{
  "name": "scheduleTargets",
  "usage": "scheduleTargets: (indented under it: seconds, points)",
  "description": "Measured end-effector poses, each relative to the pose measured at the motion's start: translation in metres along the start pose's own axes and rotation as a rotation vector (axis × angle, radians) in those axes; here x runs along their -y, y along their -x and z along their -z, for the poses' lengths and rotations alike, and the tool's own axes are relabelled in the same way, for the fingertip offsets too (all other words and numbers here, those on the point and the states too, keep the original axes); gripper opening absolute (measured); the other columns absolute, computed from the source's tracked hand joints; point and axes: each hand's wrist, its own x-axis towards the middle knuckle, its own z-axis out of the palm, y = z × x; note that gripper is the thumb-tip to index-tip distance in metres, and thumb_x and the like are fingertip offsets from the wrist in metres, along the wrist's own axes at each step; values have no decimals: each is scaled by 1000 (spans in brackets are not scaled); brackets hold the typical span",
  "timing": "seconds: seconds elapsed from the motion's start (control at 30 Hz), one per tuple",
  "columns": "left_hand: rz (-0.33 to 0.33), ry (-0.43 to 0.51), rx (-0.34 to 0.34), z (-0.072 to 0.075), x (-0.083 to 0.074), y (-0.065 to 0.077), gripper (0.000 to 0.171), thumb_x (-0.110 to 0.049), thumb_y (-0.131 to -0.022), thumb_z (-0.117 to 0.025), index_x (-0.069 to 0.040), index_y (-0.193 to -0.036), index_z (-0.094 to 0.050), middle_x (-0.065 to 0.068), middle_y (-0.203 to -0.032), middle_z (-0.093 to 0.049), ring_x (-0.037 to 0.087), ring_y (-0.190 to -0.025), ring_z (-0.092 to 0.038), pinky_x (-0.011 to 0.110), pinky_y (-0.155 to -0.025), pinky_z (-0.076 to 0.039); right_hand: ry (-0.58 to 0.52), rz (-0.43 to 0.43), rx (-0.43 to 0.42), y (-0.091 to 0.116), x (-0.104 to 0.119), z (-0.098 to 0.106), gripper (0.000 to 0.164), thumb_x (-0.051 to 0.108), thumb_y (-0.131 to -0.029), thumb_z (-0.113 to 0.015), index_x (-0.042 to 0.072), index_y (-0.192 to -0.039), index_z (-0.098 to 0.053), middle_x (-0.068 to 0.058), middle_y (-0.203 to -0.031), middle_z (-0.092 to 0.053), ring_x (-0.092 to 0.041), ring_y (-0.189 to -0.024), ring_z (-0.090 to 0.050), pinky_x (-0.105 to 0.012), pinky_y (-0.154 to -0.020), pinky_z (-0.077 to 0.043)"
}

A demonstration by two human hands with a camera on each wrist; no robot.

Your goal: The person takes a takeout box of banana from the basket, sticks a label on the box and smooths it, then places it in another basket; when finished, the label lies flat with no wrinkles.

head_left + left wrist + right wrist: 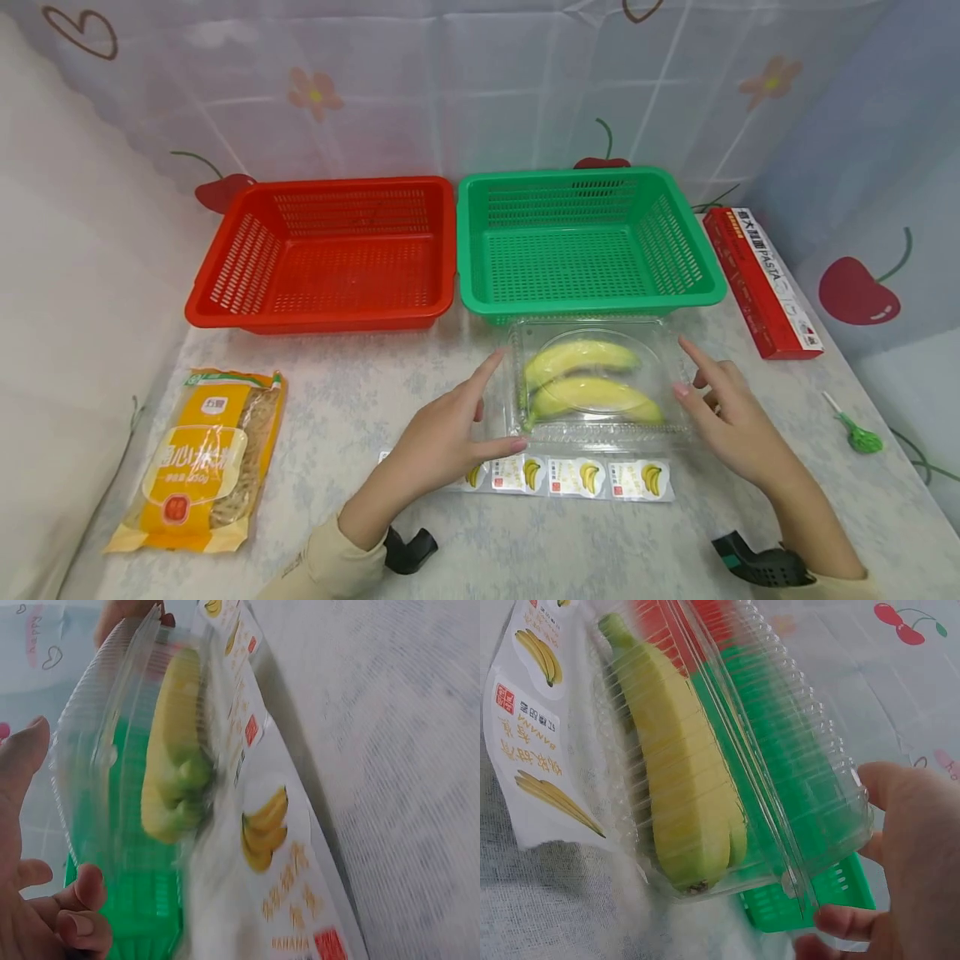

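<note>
A clear plastic clamshell box [543, 335] with its lid down lies on the table in front of the green basket. Two bananas [592, 390] show through it, one above the other in the head view. On the box's left my left hand [435, 437] has its index finger and thumb spread wide, the thumb by the front left corner. My right hand [731, 421] is at the right side, index finger and thumb apart, fingertips at the box's edge. Contact is hard to tell. A strip of banana stickers [577, 477] lies along the front, partly behind my left hand.
Behind stand a red basket [322, 323] and a green basket [592, 302], side by side. A red pasta box [761, 283] lies to the right, near a green lollipop [858, 433]. A yellow food packet [195, 467] lies on the left.
</note>
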Motion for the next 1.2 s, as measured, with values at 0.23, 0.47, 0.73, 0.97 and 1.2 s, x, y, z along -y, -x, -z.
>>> scheduleTargets:
  seconds: [0.23,0.47,0.73,0.97,1.2]
  points:
    - [67,-10,-52,25,22,32,97,-55,-82,-76,-53,-153,-10,0,-94,-55,7,-50,-42,25,-52,-36,27,43,-225,4,26,0,67,20,-91,-69,26,-152,-41,-5,-104,-45,-7,-83,-38,-20,-58,-34]
    - [167,-24,-97,45,59,64,87,-43,-85,-77,-46,-153,-24,1,-95,-53,9,-55,-37,24,-52,-36,-111,371,-369,5,73,-14,53,2,-81,-72,4,-133,-61,-3,-94,-50,-5,-83,-40,-14,-70,-35]
    - [231,29,-58,47,91,89,67,-32,-85,-79,-27,-145,-47,1,-91,-52,6,-57,-35,24,-53,-35,-380,672,-142,2,134,-63,41,12,-90,-70,4,-129,-61,3,-89,-48,-6,-75,-41,-18,-62,-37]
    - [188,50,-58,35,103,94,54,-25,-85,-79,-27,-133,-55,-3,-82,-53,6,-65,-43,23,-60,-39,-380,613,155,8,175,-113,44,15,-95,-66,20,-137,-54,9,-96,-48,-5,-70,-41,-15,-60,-40]
    - [193,69,-74,25,111,93,48,-22,-84,-80,-25,-127,-60,-6,-76,-51,6,-62,-43,23,-58,-39,-307,479,314,-1,183,-162,40,25,-98,-62,24,-137,-53,6,-106,-52,-8,-72,-47,-15,-62,-42]
